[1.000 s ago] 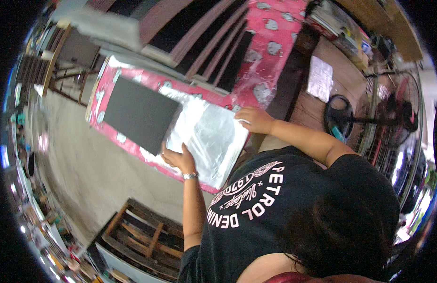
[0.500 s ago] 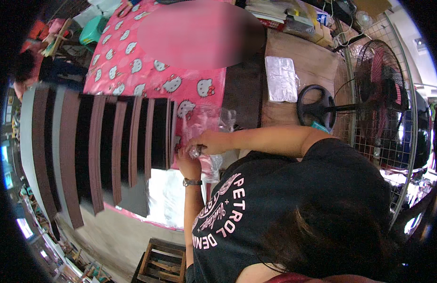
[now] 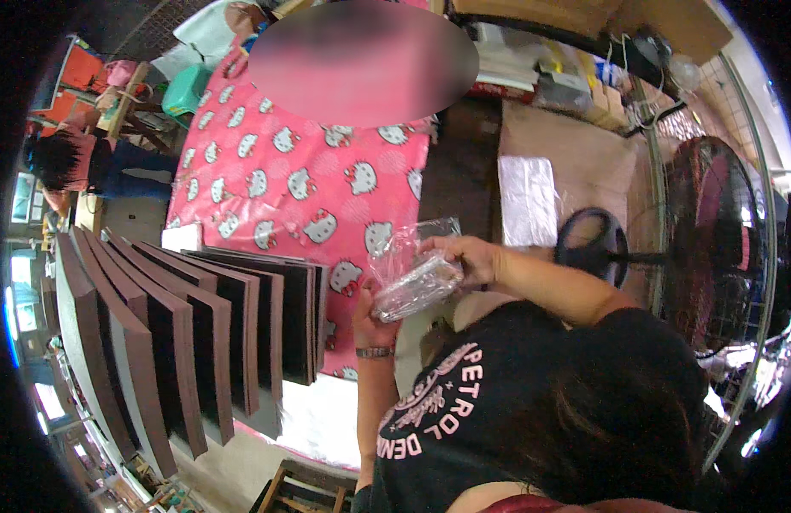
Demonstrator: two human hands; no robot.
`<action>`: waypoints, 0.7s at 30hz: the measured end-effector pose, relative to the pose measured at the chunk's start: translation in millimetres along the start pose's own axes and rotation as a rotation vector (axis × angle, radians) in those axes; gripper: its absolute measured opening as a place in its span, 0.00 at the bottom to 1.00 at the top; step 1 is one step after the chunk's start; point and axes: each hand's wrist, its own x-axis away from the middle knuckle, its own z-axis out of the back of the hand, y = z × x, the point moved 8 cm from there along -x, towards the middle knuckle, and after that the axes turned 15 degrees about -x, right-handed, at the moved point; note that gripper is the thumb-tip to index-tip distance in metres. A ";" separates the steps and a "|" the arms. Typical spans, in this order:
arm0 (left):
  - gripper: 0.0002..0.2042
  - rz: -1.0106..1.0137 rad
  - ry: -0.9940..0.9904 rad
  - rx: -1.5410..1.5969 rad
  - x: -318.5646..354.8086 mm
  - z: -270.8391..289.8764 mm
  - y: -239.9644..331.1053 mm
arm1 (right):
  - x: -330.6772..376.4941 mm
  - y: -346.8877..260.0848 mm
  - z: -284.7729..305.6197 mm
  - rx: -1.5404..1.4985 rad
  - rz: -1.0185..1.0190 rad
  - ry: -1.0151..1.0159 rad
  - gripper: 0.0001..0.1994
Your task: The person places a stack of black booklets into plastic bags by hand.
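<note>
- Your right hand (image 3: 468, 259) grips the top end of a clear plastic bag (image 3: 410, 265), fingers curled over it, closed on the plastic.
- Your left hand (image 3: 371, 318) is under the bag's lower end, cupped around it from below; wrist wears a metal bracelet (image 3: 375, 351).
- The bag holds a flat silvery packet (image 3: 417, 288), lying tilted, its lower left end down toward your left hand.
- The bag is held up between both hands, in front of your chest, above the edge of the pink cartoon-cat cloth (image 3: 301, 184).
- Loose crinkled plastic of the bag sticks up just left of your right hand.
- Left of the hands: a row of dark flat panels (image 3: 224, 333) standing on edge, fanned like book pages, close to your left forearm but not touching as far as you can tell.
- Below the panels, a white sheet (image 3: 318, 415) lies flat over the cloth.
- Right of your right arm: a floor fan (image 3: 711, 248) with a round black base (image 3: 593, 244).
- Above the fan base, a silvery foil-like sheet (image 3: 528, 190) lies on a brown surface (image 3: 583, 162), well apart from the bag.
- Far upper left, another person (image 3: 79, 162) with dark hair, well away.
- Wooden crate (image 3: 305, 492) at the bottom edge, below the sheet.
</note>
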 end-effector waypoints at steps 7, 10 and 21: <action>0.12 -0.397 -0.167 -0.374 -20.9 9.9 5.6 | -22.9 -46.5 22.0 0.060 0.035 -0.137 0.19; 0.09 -0.220 -0.289 -0.518 -31.1 20.2 -31.6 | -49.3 -57.3 74.0 0.570 -0.034 -0.128 0.12; 0.18 -0.668 0.278 -1.828 -56.0 -1.0 -93.9 | -77.4 -100.9 207.5 0.655 0.146 0.102 0.11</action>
